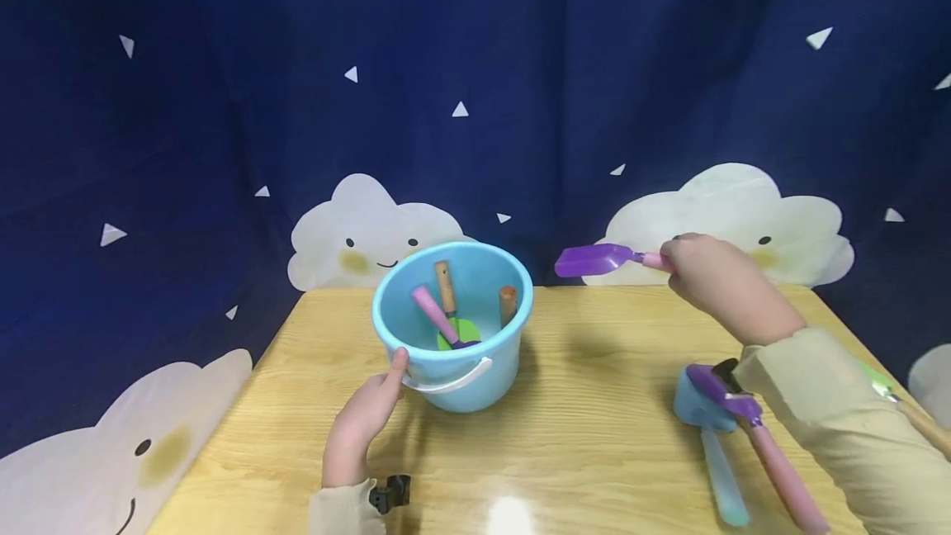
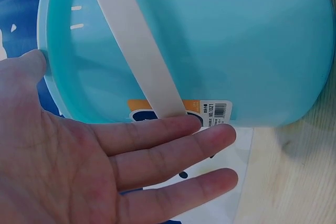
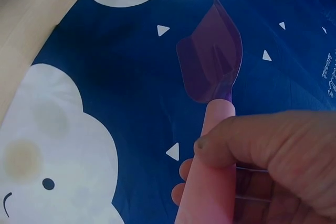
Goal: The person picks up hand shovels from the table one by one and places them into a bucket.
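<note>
In the head view a light blue bucket (image 1: 461, 378) with a white handle (image 1: 453, 378) stands on the table, left of the middle. My left hand (image 1: 369, 411) is at its near left side, thumb at the rim. In the left wrist view the fingers (image 2: 173, 156) lie nearly straight beside the bucket's wall and its label. My right hand (image 1: 716, 279) grips the pink handle of a purple toy shovel (image 1: 594, 259), held up right of the bucket, blade pointing toward it. Inside the bucket are a pink handle (image 1: 433, 310), wooden handles (image 1: 444, 283) and a green piece (image 1: 466, 330).
On the right of the wooden table (image 1: 587, 436) lie a blue toy shovel (image 1: 719, 461) and a purple tool with a pink handle (image 1: 780, 469), overlapping. A green tool with a wooden handle (image 1: 924, 428) shows beyond my right sleeve. A dark blue curtain (image 1: 475, 40) hangs behind.
</note>
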Tool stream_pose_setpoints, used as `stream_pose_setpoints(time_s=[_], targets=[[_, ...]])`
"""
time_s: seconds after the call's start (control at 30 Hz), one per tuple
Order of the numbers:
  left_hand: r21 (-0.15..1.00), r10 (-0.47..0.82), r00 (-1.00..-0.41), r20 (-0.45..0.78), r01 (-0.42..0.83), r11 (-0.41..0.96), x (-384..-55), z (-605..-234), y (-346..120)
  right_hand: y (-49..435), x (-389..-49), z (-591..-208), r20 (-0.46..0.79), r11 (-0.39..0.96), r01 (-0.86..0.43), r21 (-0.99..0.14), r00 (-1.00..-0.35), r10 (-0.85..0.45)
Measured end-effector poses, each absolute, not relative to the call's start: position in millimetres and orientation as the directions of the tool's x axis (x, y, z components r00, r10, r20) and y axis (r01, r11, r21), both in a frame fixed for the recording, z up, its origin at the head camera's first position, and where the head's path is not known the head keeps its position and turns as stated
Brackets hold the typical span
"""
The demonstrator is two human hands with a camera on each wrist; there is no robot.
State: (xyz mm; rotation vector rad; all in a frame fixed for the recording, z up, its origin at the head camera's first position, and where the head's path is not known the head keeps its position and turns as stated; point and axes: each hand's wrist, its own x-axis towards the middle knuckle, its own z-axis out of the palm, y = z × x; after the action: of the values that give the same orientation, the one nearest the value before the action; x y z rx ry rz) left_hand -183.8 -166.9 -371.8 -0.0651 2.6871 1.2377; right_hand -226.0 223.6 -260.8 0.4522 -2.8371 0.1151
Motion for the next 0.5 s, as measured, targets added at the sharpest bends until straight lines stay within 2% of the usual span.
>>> stream_pose_setpoints(time_s=[0.5], targets=[[0.743, 0.051, -0.985, -0.165, -0.090, 0.664, -184.6, -373.4, -167.8, 204.1, -231.6, -241.7, 0.336, 0.932, -0.363, -0.007, -0.879, -0.339]])
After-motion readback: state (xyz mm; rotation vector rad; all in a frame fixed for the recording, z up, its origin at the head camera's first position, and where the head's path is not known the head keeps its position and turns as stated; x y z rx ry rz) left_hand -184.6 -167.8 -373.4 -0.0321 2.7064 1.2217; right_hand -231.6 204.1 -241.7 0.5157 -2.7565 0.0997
